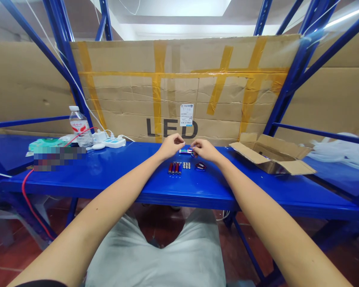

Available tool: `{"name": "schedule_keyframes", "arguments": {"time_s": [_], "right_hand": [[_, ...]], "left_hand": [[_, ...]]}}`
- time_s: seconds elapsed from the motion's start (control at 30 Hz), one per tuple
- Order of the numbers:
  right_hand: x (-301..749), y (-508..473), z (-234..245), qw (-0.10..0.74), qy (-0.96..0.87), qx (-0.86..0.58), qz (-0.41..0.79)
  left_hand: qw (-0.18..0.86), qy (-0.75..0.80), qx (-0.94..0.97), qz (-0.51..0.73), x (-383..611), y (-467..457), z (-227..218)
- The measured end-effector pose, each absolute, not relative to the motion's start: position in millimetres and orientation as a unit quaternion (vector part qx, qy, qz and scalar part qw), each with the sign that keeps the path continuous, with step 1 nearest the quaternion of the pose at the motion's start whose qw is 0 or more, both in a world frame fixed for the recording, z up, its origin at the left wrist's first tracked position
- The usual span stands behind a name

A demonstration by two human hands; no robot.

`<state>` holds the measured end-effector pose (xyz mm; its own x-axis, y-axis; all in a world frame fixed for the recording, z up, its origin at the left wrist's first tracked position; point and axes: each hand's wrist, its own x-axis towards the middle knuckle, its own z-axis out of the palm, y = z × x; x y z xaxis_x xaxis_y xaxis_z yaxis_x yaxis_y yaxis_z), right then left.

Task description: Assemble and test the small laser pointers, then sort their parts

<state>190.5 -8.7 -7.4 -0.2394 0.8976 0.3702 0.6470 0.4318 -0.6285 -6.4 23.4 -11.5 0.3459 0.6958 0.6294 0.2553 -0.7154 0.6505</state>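
Note:
My left hand [171, 145] and my right hand [204, 149] are both pinched on the ends of a small pack of batteries [185, 151], held just above the blue table [113, 171]. In front of my hands lies a row of several red and blue batteries [174, 168]. Right of that row sits a small cluster of silver button cells [186, 165]. A small dark red object [200, 166] lies beside the cluster, under my right wrist.
An open cardboard box [272, 153] sits at the right. At the left stand a water bottle [80, 126], a white power strip [112, 141] and a green packet [46, 144]. A red cable [28, 195] hangs off the left edge. A taped cardboard sheet [179, 87] walls the back.

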Motion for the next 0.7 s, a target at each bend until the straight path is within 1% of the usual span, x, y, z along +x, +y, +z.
{"name": "schedule_keyframes", "arguments": {"time_s": [0.07, 0.1, 0.2, 0.27, 0.37, 0.43, 0.57, 0.7], "right_hand": [[202.8, -4.1, -8.3, 0.287, -0.754, -0.584, 0.089], [209.7, -1.5, -9.7, 0.24, -0.746, -0.617, 0.071], [228.9, 6.6, -16.2, 0.127, -0.724, -0.673, 0.087], [237.6, 10.8, -20.0, 0.088, -0.717, -0.684, 0.1], [243.0, 12.9, -21.3, 0.068, -0.719, -0.683, 0.112], [242.7, 11.2, -19.5, 0.06, -0.721, -0.68, 0.12], [238.3, 5.1, -15.1, 0.038, -0.731, -0.671, 0.12], [233.4, 1.7, -14.2, 0.058, -0.747, -0.652, 0.115]], "left_hand": [[0.197, 0.349, 0.783, 0.475, -15.6, 27.2, -12.2], [0.178, 0.373, 0.787, 0.458, -20.8, 28.6, -12.6], [0.145, 0.432, 0.794, 0.403, -34.2, 32.2, -14.2], [0.132, 0.47, 0.794, 0.363, -39.6, 34.7, -15.8], [0.122, 0.504, 0.803, 0.293, -42.9, 37.8, -18.5], [0.136, 0.511, 0.807, 0.263, -43.6, 38.4, -19.8], [0.154, 0.517, 0.805, 0.247, -44.0, 37.4, -19.6], [0.164, 0.503, 0.819, 0.223, -44.3, 37.6, -16.9]]}}
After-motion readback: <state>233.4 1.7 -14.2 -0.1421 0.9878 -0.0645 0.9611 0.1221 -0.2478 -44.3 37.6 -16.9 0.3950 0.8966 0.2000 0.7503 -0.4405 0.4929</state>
